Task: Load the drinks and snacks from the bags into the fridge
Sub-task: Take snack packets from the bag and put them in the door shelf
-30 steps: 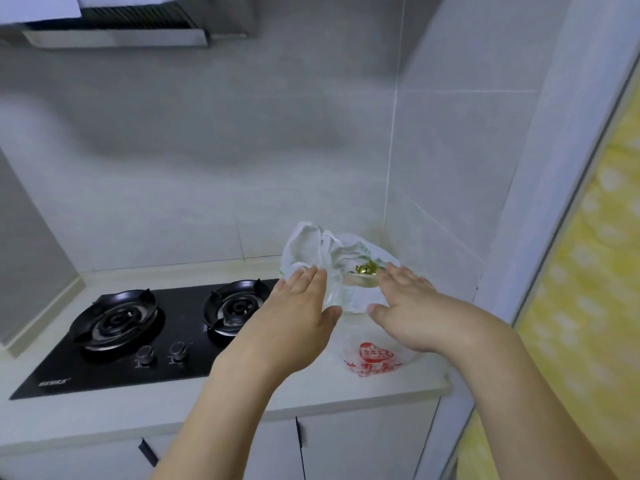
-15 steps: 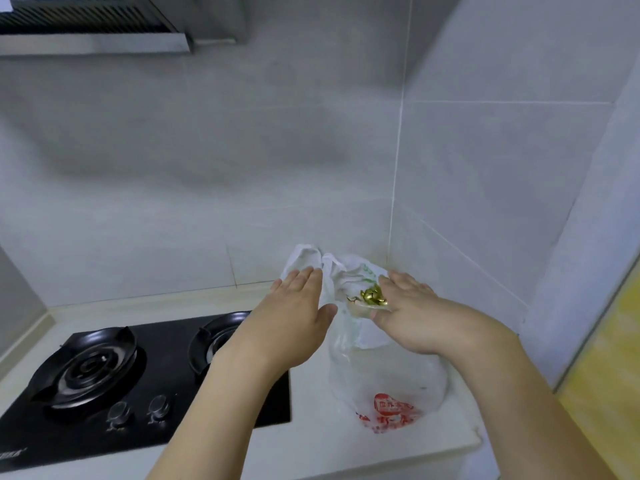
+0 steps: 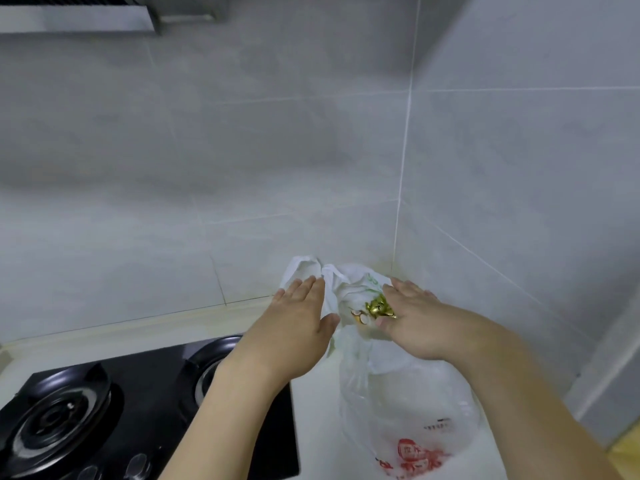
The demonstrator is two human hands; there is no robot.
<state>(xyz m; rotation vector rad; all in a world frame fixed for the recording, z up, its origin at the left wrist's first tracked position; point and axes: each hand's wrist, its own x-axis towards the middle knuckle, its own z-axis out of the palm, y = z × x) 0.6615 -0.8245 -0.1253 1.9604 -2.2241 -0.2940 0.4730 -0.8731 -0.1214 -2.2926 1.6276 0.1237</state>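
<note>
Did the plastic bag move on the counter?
No. The bag sits in the same wall corner beside the stove; only the camera shifted.

Both hands, left [image 3: 298, 317] and right [image 3: 415, 320], reach forward, fingers straight.

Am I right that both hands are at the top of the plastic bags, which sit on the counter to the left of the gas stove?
Not quite. The head view shows the plastic bags on the counter to the right of the gas stove, in the corner by the tiled wall. The rest holds: the left hand and right hand are both at the top of the bags.
</note>
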